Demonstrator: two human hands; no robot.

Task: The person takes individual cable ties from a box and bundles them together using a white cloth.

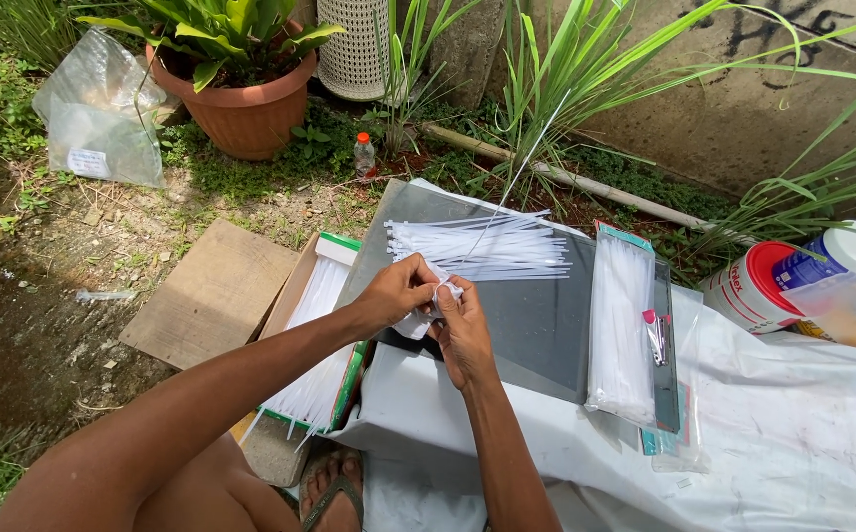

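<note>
Hands meet over the grey tabletop (546, 325): left hand (395, 293) and right hand (462, 330) both pinch a bundle of white cable ties (482, 248). Clear flat pack of ties (620, 330) lies right; open cardboard box (315, 325) of ties sits left; red-lidded white tub (751, 286) far right.

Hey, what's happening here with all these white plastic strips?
A person sitting outdoors holds a bunch of white plastic cable ties at one end, with the left hand and right hand pinched together around it. The ties fan out over a dark grey flat board lying on a white cloth-covered surface. A clear packet of more white ties lies on the board to the right, and an open cardboard box of ties sits on the left.
</note>
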